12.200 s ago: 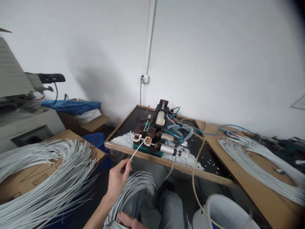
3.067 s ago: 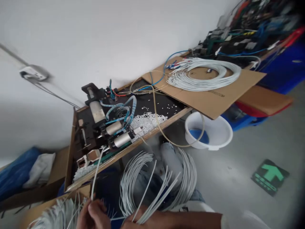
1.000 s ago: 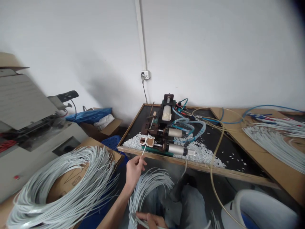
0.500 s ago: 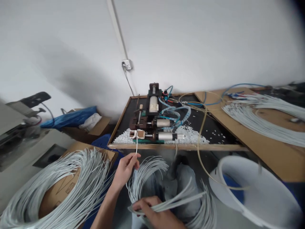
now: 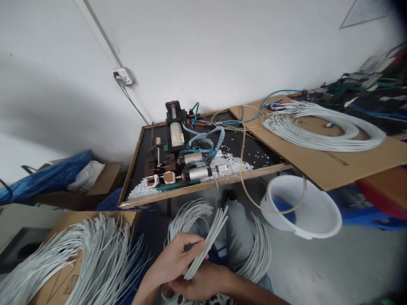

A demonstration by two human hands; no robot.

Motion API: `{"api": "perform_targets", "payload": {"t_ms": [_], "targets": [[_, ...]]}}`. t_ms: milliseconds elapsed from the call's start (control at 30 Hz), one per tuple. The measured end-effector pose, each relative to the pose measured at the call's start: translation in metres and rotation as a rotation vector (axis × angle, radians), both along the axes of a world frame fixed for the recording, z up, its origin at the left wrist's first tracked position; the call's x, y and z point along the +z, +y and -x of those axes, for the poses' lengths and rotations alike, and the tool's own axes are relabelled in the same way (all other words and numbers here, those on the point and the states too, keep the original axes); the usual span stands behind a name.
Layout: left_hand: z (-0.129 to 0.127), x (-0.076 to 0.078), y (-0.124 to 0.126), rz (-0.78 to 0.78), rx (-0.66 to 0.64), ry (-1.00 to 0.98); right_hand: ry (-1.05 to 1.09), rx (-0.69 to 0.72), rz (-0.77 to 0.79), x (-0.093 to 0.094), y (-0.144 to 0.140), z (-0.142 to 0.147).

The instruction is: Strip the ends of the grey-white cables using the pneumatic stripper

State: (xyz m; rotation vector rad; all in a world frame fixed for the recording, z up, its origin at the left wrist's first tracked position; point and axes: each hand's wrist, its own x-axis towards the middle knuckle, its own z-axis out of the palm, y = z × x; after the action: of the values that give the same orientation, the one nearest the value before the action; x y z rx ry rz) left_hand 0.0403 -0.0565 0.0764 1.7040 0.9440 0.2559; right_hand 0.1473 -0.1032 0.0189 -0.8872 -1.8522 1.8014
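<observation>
Our left hand [image 5: 173, 262] has come back from the stripping machine [image 5: 174, 156] and now meets our right hand [image 5: 203, 283] low over the lap, both with fingers clamped on the fanned bundle of white wires [image 5: 208, 237]. The view has swung right since then. Open floor lies to the right, past the white bucket [image 5: 305, 207]. The framed black tray [image 5: 254, 154] ends just ahead of the wire tips; cardboard [image 5: 318, 159] carries another coil [image 5: 321, 131].

Machine [image 5: 178, 156] is set on tray surface [image 5: 254, 159] against the wall. Cable coil [image 5: 321, 129] is laid on cardboard [image 5: 321, 163] to the right. Bucket [image 5: 313, 218] is placed on the floor below; cable pile [image 5: 79, 258] is kept at left.
</observation>
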Motion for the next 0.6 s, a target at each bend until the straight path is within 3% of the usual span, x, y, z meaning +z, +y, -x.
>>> {"api": "perform_targets", "payload": {"t_ms": [100,267,367,467,600], "targets": [[-0.006,0.0,0.001,-0.021,0.06,-0.027,0.032,-0.055,0.06,-0.004,-0.003,-0.002],[-0.001,-0.01,0.009,-0.068,0.413,-0.208,0.072,-0.223,0.229,-0.018,-0.006,-0.002],[0.008,-0.015,0.014,-0.094,0.591,-0.312,0.064,-0.281,0.298,-0.016,-0.006,-0.004],[0.021,-0.022,0.023,-0.245,0.765,-0.333,0.073,-0.297,0.293,-0.01,-0.007,-0.013],[0.039,-0.04,0.042,-0.347,0.837,-0.258,0.072,-0.226,0.203,-0.012,-0.011,-0.02]]}}
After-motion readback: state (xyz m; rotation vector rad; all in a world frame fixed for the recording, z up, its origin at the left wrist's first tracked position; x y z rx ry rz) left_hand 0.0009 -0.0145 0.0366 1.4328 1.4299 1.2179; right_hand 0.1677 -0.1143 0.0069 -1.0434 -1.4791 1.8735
